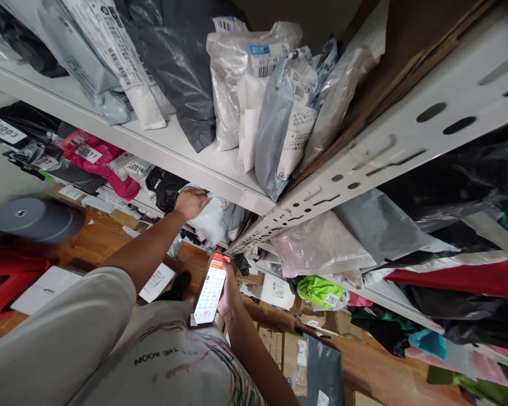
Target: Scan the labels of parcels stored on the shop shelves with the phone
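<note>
Head view: the right hand (228, 294) is closed around a lit phone (210, 288) at bottom centre of the frame. Left of centre and higher, the left hand (191, 203) lies on a pale parcel (214, 220) on the lower shelf, beside a black parcel (166, 189); whether its partly hidden fingers grip, one cannot tell.

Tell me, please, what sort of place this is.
It is probably a parcel pickup point or a delivery storeroom. White metal shelves hold many plastic mailing bags with barcode labels, a pink bag is marked 2011, and cardboard boxes lie on the floor.
</note>
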A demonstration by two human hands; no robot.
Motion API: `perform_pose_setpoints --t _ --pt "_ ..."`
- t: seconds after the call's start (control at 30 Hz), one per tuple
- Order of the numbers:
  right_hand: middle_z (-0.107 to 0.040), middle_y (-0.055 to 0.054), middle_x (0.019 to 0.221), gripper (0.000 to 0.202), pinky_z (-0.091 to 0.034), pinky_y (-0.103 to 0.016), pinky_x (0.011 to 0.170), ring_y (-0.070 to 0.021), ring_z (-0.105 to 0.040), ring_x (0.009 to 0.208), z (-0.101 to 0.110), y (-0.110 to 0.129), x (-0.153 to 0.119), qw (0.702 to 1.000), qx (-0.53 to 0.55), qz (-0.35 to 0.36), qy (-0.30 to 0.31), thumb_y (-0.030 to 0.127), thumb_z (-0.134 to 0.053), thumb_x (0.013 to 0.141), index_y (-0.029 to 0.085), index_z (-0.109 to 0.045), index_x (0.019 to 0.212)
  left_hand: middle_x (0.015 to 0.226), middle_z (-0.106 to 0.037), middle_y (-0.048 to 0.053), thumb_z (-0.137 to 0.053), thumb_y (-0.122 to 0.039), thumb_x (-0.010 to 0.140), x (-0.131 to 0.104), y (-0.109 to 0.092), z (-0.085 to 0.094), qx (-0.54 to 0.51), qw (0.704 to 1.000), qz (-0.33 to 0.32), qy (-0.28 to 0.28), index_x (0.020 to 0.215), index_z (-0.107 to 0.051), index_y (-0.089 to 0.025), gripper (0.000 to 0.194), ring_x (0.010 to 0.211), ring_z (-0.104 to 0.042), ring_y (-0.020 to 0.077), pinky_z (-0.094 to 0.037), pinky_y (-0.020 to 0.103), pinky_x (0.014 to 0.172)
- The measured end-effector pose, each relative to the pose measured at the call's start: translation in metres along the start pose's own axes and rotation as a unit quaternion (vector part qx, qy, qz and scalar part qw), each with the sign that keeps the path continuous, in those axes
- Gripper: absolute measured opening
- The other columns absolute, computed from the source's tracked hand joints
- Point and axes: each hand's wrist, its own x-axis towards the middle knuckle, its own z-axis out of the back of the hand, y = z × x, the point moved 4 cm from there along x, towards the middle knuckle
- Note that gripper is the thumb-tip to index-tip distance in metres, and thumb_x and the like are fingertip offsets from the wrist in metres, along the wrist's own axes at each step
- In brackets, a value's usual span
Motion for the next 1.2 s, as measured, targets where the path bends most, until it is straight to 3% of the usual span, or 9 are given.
perform_pose_setpoints --t 0.13,0.37,0.6,0.73,0.83,1.0,1.2 --pt "-0.077 -0.006 0.073 0.041 -0.055 -0.047 0.081 -0.0314 -0.072 0.086 0.001 -0.003 -0.006 0.999 0.033 -0.041 -0.004 0.059 -0.065 0.062 0.022 -0.068 0.080 0.063 -0.068 0.009 -0.027 -0.043 0.097 0.000 0.000 0.000 0.000 1.000 -0.002 0.002 0.060 -0.070 -0.018 0.063 0.064 -0.064 0.0228 -0.043 0.037 0.064" --pt "-0.078 -0.003 0.087 0.029 -0.053 -0.042 0.086 -0.0310 -0.071 0.094 0.006 -0.002 -0.021 0.999 0.049 -0.018 -0.012 0.041 -0.068 0.057 0.023 -0.065 0.080 0.063 -0.068 0.008 -0.027 -0.044 0.097 0.000 0.000 -0.001 -0.001 1.000 -0.001 0.005 0.061 -0.071 -0.018 0.063 0.064 -0.065 0.0222 -0.043 0.037 0.065" --pt "-0.078 0.002 0.096 0.044 -0.051 -0.037 0.088 -0.0260 -0.069 0.097 0.010 0.006 -0.026 0.999 0.010 0.044 -0.014 0.026 -0.065 0.059 0.024 -0.062 0.103 0.064 -0.068 0.008 -0.029 -0.042 0.097 0.000 0.001 -0.001 -0.004 1.000 0.008 0.007 0.062 -0.072 -0.019 0.060 0.065 -0.064 0.0218 -0.044 0.037 0.066" --pt "-0.077 0.000 0.099 0.057 -0.053 -0.036 0.080 -0.0247 -0.070 0.089 0.009 0.010 -0.030 0.997 -0.030 0.063 0.026 0.016 -0.068 0.058 0.025 -0.057 0.114 0.063 -0.067 0.008 -0.030 -0.042 0.096 0.000 0.000 -0.001 -0.009 1.000 0.012 0.010 0.061 -0.071 -0.019 0.059 0.064 -0.064 0.0221 -0.043 0.038 0.066" --pt "-0.075 -0.002 0.106 0.073 -0.053 -0.038 0.082 -0.0266 -0.069 0.097 0.011 0.010 -0.034 0.993 -0.060 0.070 0.069 0.009 -0.077 0.051 0.026 -0.055 0.119 0.063 -0.067 0.009 -0.030 -0.042 0.096 0.001 0.000 -0.001 -0.013 1.000 0.015 0.012 0.060 -0.070 -0.019 0.059 0.063 -0.064 0.0220 -0.043 0.038 0.066" --pt "-0.066 -0.007 0.121 0.076 -0.047 -0.045 0.099 -0.0308 -0.060 0.115 0.017 0.008 -0.041 0.974 -0.144 0.110 0.139 0.014 -0.085 0.049 0.024 -0.054 0.117 0.062 -0.067 0.008 -0.031 -0.043 0.096 0.000 0.000 -0.001 -0.018 1.000 0.014 0.012 0.058 -0.069 -0.019 0.059 0.063 -0.063 0.0215 -0.042 0.037 0.065" --pt "-0.052 -0.013 0.138 0.096 -0.036 -0.047 0.110 -0.0331 -0.047 0.131 0.022 0.006 -0.046 0.951 -0.236 0.163 0.112 0.019 -0.088 0.048 0.022 -0.041 0.132 0.062 -0.066 0.007 -0.031 -0.044 0.096 0.000 0.001 -0.001 -0.021 1.000 0.013 0.010 0.057 -0.067 -0.019 0.059 0.061 -0.062 0.0203 -0.042 0.036 0.064"
